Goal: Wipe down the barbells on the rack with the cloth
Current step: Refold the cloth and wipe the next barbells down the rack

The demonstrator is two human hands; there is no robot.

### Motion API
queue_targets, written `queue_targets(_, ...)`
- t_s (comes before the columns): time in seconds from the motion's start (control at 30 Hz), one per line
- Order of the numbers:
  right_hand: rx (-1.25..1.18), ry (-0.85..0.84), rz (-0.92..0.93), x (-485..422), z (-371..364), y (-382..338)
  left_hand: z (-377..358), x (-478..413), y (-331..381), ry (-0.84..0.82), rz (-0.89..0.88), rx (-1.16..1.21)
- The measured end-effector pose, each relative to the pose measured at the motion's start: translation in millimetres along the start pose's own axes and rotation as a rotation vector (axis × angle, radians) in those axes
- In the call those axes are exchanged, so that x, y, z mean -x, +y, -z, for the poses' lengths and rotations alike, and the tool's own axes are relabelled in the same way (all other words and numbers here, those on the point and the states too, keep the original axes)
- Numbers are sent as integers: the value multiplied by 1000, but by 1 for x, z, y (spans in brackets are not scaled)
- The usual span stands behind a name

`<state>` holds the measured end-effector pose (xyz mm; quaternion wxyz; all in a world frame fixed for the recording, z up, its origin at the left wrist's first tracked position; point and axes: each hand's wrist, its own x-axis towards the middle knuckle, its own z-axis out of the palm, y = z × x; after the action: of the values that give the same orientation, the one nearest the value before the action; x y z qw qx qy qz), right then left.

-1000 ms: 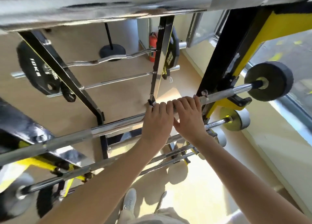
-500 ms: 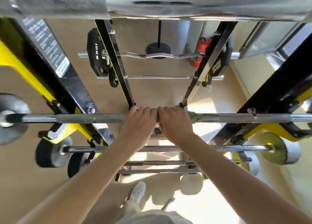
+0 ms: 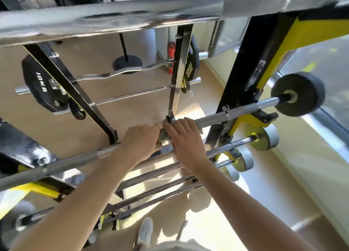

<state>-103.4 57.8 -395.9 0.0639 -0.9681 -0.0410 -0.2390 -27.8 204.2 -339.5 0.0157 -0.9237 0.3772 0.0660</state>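
Observation:
A chrome barbell (image 3: pixel 222 116) with a black end plate (image 3: pixel 299 94) lies across the black and yellow rack (image 3: pixel 243 77). Both hands sit side by side on its middle. My left hand (image 3: pixel 140 139) and my right hand (image 3: pixel 184 137) press a crumpled greenish cloth (image 3: pixel 164 136) around the shaft; only a small part of it shows between them. Several more barbells (image 3: pixel 151 175) rest on lower rungs below the hands. A thick chrome bar (image 3: pixel 113 16) runs across the top, close to the camera.
Behind the rack hang a curl bar (image 3: pixel 117 73) and a straight bar (image 3: pixel 130 94), with a 10 kg plate (image 3: pixel 41 84) at left. A red fire extinguisher (image 3: pixel 171 56) stands by the far wall. A window is at right. My shoes (image 3: pixel 145 232) are on the floor below.
The view has swung to the right, so the barbell now slants up to the right. Both hands stay together on the bar's middle, and the cloth now shows between them.

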Motion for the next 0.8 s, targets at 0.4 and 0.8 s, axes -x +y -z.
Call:
queue_targets(0.4, -991, 502, -965, 45, 26, -29, 19, -38, 64, -124, -239, 238)
queue_targets(0.8, -1961, 526, -1262, 8, 36, -48, 37, -57, 63, -37, -262, -88)
